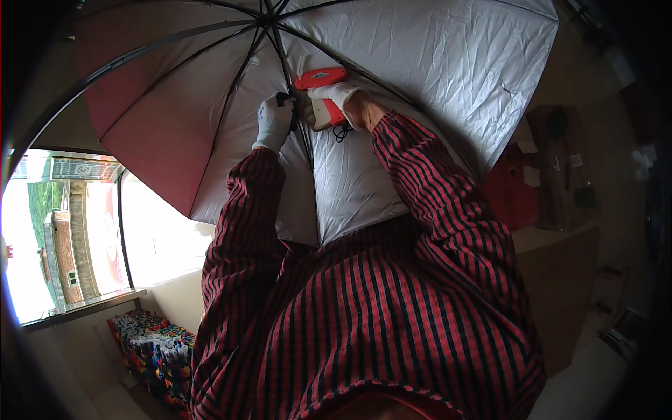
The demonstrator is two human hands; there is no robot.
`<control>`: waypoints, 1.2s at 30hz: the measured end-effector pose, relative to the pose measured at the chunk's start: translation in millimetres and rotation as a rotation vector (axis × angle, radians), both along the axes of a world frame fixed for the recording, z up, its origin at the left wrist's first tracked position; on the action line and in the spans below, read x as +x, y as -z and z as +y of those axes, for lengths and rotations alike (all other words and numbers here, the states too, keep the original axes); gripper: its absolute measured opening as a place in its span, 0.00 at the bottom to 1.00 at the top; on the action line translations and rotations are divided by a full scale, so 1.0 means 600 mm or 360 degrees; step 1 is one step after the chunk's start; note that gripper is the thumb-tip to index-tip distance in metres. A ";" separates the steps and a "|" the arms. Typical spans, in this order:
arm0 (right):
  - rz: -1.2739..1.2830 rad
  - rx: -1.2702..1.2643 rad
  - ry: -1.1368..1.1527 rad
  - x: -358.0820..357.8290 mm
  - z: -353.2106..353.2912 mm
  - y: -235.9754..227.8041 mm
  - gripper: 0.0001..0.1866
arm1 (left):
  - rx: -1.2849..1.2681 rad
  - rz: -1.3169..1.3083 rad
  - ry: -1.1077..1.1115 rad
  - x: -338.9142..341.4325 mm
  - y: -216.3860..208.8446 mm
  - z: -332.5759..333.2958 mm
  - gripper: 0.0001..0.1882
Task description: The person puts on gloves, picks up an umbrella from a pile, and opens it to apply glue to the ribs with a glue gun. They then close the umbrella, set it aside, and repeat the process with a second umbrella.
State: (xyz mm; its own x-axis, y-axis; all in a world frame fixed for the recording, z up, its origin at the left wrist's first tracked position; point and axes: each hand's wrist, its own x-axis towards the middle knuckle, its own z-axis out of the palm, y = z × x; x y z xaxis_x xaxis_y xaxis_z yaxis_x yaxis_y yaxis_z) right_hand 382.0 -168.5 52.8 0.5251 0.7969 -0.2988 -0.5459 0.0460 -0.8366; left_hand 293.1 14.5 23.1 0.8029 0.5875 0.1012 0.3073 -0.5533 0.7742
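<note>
An open umbrella [434, 56] with a silvery lining and black ribs spreads across the upper view, its panels reddish toward the left. The dark hub [266, 19] of the ribs is at the top. My left hand [274, 123], in a white glove, closes on a small black piece [285, 100] beside a rib; its kind is unclear. Just to the right, my right hand [344, 98], also gloved, grips a red-and-white handheld tool [323, 77] against the lining. A thin black cord loop [341, 132] hangs below it. My fingers partly hide the tool.
A bright window [70, 231] stands at the left. Below it is a multicoloured pile [155, 350]. On the right, a cardboard box [563, 168] and a red item [512, 189] lie beyond the umbrella's edge, above a brown panel [553, 294].
</note>
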 end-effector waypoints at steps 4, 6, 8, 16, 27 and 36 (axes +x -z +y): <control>-0.0154 0.0070 -0.0030 0.008 0.000 0.014 0.19 | -0.0014 -0.0049 0.0093 0.000 -0.010 -0.007 0.11; -0.0129 0.0057 0.0017 -0.001 0.003 0.015 0.19 | -0.0071 -0.0023 0.0080 0.000 -0.010 -0.007 0.11; -0.0109 0.0048 0.0047 -0.007 0.005 0.004 0.18 | -0.0063 -0.0017 0.0054 -0.004 -0.006 -0.001 0.11; -0.0830 -0.0051 -0.0125 0.047 0.036 0.085 0.20 | 0.0129 -0.0072 0.0140 -0.001 -0.007 -0.003 0.11; -0.1391 0.0023 -0.0162 0.043 0.027 0.071 0.22 | 0.0242 -0.0072 0.0122 0.002 -0.008 0.004 0.13; -0.1603 -0.0645 0.0286 0.026 0.066 0.117 0.31 | 0.0343 -0.0016 0.0071 0.004 -0.023 -0.021 0.13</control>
State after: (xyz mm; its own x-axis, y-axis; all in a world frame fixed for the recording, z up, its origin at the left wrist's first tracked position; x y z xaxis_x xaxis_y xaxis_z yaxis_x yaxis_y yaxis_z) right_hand 397.8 -129.1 -17.6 0.7736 0.6242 0.1094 0.3823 -0.3220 -0.8661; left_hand 295.4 2.1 36.9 0.8260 0.5152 0.2287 0.2715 -0.7192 0.6396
